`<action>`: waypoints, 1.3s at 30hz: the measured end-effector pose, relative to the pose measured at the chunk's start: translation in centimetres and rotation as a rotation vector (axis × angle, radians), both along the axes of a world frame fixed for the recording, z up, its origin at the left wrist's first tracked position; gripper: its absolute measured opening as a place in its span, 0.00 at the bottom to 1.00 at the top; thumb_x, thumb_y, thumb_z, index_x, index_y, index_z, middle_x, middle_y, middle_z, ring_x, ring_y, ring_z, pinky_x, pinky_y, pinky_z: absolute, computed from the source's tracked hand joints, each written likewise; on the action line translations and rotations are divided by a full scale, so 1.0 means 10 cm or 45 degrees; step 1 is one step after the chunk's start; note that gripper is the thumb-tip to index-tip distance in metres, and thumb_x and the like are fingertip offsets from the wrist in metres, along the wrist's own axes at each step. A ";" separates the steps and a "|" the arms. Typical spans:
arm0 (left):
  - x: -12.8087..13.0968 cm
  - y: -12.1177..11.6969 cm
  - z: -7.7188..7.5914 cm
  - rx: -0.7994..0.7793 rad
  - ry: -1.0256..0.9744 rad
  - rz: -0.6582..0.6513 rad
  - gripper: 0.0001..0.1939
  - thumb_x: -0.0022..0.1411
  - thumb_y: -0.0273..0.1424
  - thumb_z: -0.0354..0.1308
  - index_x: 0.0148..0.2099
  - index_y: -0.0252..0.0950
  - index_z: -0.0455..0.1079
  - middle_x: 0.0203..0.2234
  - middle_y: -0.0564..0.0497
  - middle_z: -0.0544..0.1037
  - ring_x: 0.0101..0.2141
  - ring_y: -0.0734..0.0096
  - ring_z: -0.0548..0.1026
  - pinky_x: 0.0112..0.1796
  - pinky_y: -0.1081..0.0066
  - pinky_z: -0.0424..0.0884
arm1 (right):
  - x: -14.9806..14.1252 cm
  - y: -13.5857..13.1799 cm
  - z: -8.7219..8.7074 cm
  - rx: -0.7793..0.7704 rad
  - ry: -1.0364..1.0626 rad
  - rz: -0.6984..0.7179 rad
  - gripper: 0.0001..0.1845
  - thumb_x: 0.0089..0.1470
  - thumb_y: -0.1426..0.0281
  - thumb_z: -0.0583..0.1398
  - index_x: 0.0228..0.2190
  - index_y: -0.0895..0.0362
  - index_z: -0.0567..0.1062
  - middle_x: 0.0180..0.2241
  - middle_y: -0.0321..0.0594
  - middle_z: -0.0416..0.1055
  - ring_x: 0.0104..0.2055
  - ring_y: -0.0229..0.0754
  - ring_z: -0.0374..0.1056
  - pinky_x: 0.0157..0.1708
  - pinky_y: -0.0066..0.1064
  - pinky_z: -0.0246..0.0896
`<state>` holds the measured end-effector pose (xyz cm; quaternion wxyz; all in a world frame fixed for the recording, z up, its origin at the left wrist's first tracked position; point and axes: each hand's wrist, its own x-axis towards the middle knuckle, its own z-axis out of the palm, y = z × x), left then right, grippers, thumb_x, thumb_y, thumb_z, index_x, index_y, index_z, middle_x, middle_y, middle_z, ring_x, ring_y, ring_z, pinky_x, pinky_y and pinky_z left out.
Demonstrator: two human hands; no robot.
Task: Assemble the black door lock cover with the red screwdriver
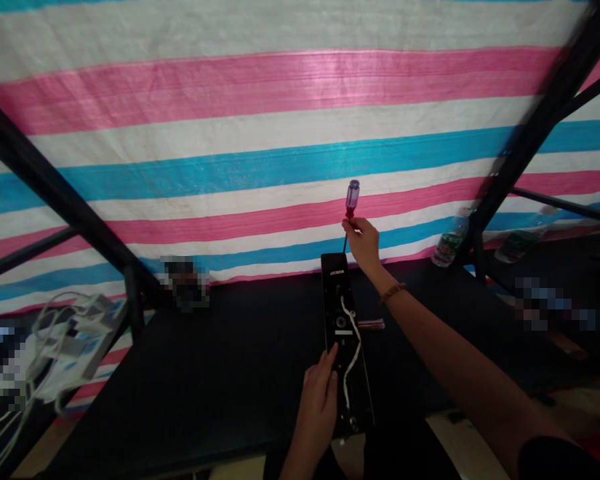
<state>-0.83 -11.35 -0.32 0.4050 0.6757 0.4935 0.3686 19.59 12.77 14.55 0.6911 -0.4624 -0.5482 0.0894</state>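
Note:
A long black panel [337, 287] lies on the black table, pointing away from me. A white cable [353, 353] runs along it. My left hand [317, 397] rests at the panel's left edge with its fingers stretched out, the tips on its surface. At the far end, my right hand [364, 243] pinches a screwdriver [353, 195] just below its purple see-through handle. The screwdriver stands nearly upright, and its shaft reaches down to the panel's far end. Whether the tip sits in a screw is too small to tell.
A small bundle of thin strips [371, 325] lies right of the panel. Plastic bottles [450, 243] stand at the back right. White cables and boxes [77, 347] lie at the left. Black metal posts [55, 183] rise on both sides, before a striped sheet [260, 167].

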 end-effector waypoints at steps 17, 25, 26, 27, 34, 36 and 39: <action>0.00 0.03 -0.03 0.020 -0.018 0.024 0.24 0.72 0.36 0.47 0.67 0.44 0.64 0.60 0.45 0.74 0.59 0.59 0.70 0.60 0.55 0.65 | 0.15 -0.07 -0.02 0.006 0.014 0.102 0.08 0.62 0.61 0.54 0.36 0.52 0.68 0.31 0.38 0.74 0.33 0.41 0.73 0.32 0.33 0.70; 0.00 0.03 -0.03 0.008 -0.005 0.027 0.24 0.72 0.37 0.47 0.67 0.45 0.64 0.60 0.45 0.73 0.59 0.60 0.70 0.60 0.55 0.64 | 0.20 -0.07 -0.06 0.005 -0.079 0.136 0.08 0.63 0.62 0.54 0.38 0.51 0.69 0.31 0.37 0.74 0.31 0.40 0.72 0.32 0.34 0.69; 0.00 0.03 -0.02 0.003 0.002 0.025 0.24 0.72 0.37 0.47 0.67 0.45 0.64 0.60 0.45 0.73 0.59 0.60 0.70 0.61 0.55 0.63 | 0.20 -0.06 -0.07 -0.004 -0.073 0.138 0.08 0.63 0.61 0.54 0.38 0.52 0.68 0.31 0.37 0.74 0.30 0.40 0.72 0.32 0.34 0.69; 0.00 0.03 -0.02 0.004 0.008 0.024 0.24 0.72 0.37 0.47 0.67 0.45 0.64 0.60 0.45 0.73 0.60 0.60 0.69 0.61 0.55 0.63 | 0.19 -0.06 -0.07 -0.011 -0.065 0.138 0.08 0.63 0.61 0.54 0.38 0.52 0.68 0.31 0.37 0.75 0.29 0.40 0.71 0.32 0.34 0.69; -0.01 0.05 -0.01 0.065 0.005 0.042 0.24 0.69 0.39 0.51 0.64 0.42 0.69 0.58 0.43 0.76 0.58 0.57 0.71 0.59 0.55 0.66 | 0.17 -0.07 -0.07 -0.037 -0.121 0.100 0.11 0.63 0.58 0.53 0.38 0.52 0.68 0.31 0.37 0.75 0.28 0.39 0.70 0.31 0.34 0.67; -0.01 0.06 -0.01 0.071 0.004 0.050 0.23 0.69 0.39 0.52 0.63 0.42 0.71 0.56 0.43 0.77 0.57 0.57 0.73 0.58 0.56 0.68 | 0.17 -0.10 -0.06 -0.031 -0.150 0.107 0.10 0.63 0.59 0.54 0.38 0.52 0.69 0.32 0.38 0.75 0.28 0.39 0.70 0.32 0.34 0.68; -0.02 0.07 -0.01 0.074 0.006 0.077 0.22 0.68 0.39 0.54 0.61 0.42 0.72 0.55 0.43 0.78 0.55 0.57 0.75 0.57 0.57 0.70 | 0.16 -0.15 -0.05 -0.005 -0.168 0.133 0.08 0.63 0.61 0.54 0.38 0.52 0.69 0.32 0.38 0.75 0.29 0.40 0.71 0.32 0.34 0.68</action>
